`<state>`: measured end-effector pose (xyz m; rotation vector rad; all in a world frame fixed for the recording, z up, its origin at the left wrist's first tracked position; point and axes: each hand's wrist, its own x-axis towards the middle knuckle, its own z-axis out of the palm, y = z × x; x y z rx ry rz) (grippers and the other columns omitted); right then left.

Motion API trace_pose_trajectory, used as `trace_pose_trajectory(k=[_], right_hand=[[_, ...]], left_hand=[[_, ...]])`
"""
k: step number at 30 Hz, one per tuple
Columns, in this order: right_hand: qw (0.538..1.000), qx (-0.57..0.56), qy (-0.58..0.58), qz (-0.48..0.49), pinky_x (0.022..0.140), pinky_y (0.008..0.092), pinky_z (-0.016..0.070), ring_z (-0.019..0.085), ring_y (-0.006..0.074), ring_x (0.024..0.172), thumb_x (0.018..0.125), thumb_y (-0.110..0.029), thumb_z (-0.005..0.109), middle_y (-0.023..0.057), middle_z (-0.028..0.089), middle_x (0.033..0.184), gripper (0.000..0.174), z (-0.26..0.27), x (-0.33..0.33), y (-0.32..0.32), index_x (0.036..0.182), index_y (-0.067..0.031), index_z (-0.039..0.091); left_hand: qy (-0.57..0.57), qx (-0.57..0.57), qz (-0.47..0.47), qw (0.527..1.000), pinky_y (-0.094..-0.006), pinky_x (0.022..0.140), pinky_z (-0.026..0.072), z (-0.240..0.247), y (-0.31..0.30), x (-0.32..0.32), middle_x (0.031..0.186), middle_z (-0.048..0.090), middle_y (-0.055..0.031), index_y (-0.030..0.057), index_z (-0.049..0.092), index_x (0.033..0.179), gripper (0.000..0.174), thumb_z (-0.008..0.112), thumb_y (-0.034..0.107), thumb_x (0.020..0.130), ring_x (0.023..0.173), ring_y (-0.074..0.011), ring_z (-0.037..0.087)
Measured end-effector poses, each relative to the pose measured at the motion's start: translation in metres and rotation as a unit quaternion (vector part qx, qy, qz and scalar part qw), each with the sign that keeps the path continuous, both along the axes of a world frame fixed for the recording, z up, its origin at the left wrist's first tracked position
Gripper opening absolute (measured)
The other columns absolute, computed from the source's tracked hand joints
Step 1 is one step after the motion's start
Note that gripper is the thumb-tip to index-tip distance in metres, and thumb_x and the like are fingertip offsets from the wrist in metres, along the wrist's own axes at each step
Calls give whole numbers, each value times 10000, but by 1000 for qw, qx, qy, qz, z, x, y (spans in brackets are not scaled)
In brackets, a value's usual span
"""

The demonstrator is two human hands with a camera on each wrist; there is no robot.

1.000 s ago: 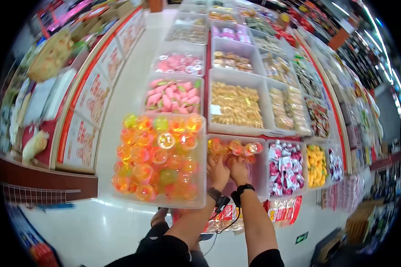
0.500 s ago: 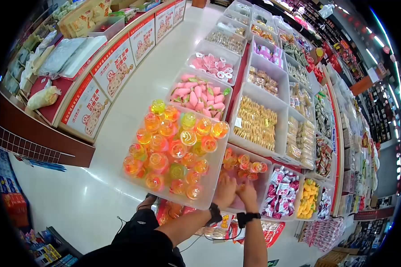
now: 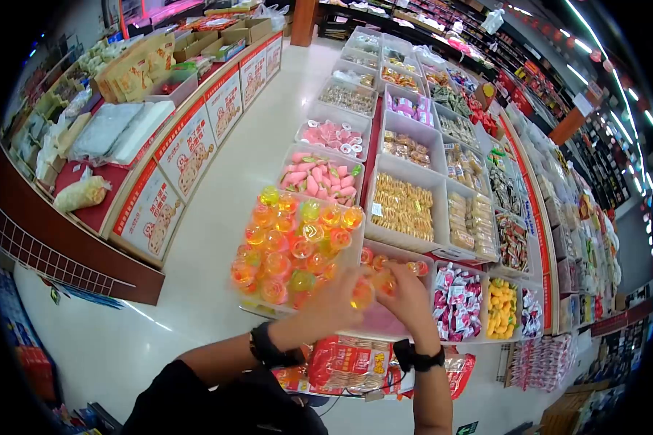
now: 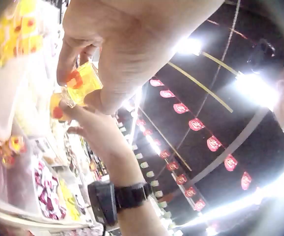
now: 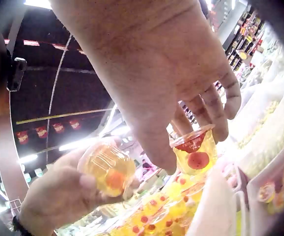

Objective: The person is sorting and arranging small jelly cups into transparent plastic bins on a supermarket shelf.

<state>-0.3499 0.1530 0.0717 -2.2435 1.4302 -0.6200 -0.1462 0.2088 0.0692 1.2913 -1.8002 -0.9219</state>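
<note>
A clear bin heaped with orange, yellow and green jelly cups sits tilted over the edge of the candy display. Right of it is a nearly bare bin with a few jelly cups at its far end. Both hands are raised over that bin. My left hand grips an orange jelly cup. My right hand pinches another jelly cup with red fruit bits inside. The two cups are close together. Each wrist wears a black band.
Around stand bins of pink candies, golden wrapped sweets, red-and-white wrapped candies and yellow candies. Red packets hang below the bins. A white floor aisle runs left, bounded by a red display counter.
Both hands were down inside the nearly bare bin among its cups. They have lifted out, each holding one jelly cup, and the head view has swung.
</note>
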Motion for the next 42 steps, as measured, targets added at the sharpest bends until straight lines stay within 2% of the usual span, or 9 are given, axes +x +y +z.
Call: trace_pose_trajectory(k=[2,7,10,13,22,32,35,38,42], right_hand=[[1000,3,0,17,940,400,509,637,349,1094,738,-161,822,180,670,1142,575,-7,28,-9,1251,-21,604],[996,-32,22,77,957,434,487,626,363,1094,671,-145,856,170,671,1169,660,-60,54,-41,1266,-26,598],[994,-35,49,96,973,446,465,623,351,1101,655,-141,862,155,671,1194,690,-73,55,-49,1283,-43,593],[992,-47,63,98,989,445,422,606,320,1126,660,-159,851,124,674,1185,684,-85,55,-49,1289,-71,598],[994,-42,69,67,1051,431,335,566,263,1229,690,-208,862,74,648,1262,699,-98,52,-55,1328,-117,593],[997,15,31,64,1060,433,304,577,263,1241,702,-145,878,75,665,1266,695,-98,54,-52,1323,-135,567],[996,58,29,65,1124,450,274,546,240,1307,733,-139,870,65,649,1337,730,-95,57,-51,1378,-112,530],[994,69,17,81,1092,451,342,577,260,1268,728,-89,865,77,665,1303,757,-101,59,-56,1392,-95,503],[992,18,92,79,1035,455,401,616,304,1201,706,-84,867,90,682,1260,795,-89,68,-50,1397,-98,475]], left_hand=[[-61,-2,-6,998,-462,931,495,13,-16,29,1232,514,-193,37,547,1252,565,772,164,749,1140,-394,556],[-144,-136,-76,977,-469,882,500,-39,-81,63,1123,558,-178,36,583,1233,554,775,183,734,1056,-371,589],[-244,-93,-111,959,-469,876,501,-48,-99,64,1082,598,-175,33,616,1176,488,764,150,726,1050,-362,599],[-298,-122,-96,942,-470,872,502,-74,-113,64,1056,619,-164,36,641,1136,433,747,99,720,1049,-357,600],[-272,-219,-64,935,-461,881,496,-98,-113,77,1000,648,-149,44,673,1045,300,698,55,746,1023,-348,607],[-333,-218,-63,915,-435,882,452,-111,-118,66,894,703,-74,111,725,910,146,691,148,773,941,-278,638],[-323,-249,-57,911,-439,884,446,-117,-120,66,843,700,-56,125,730,867,112,678,173,780,939,-265,640],[-320,-281,-51,904,-452,896,440,-118,-119,69,816,696,-54,127,727,822,85,668,176,786,926,-263,643],[-331,-251,-58,908,-458,911,433,-112,-120,66,842,702,-63,122,727,823,83,660,160,794,936,-261,651]])
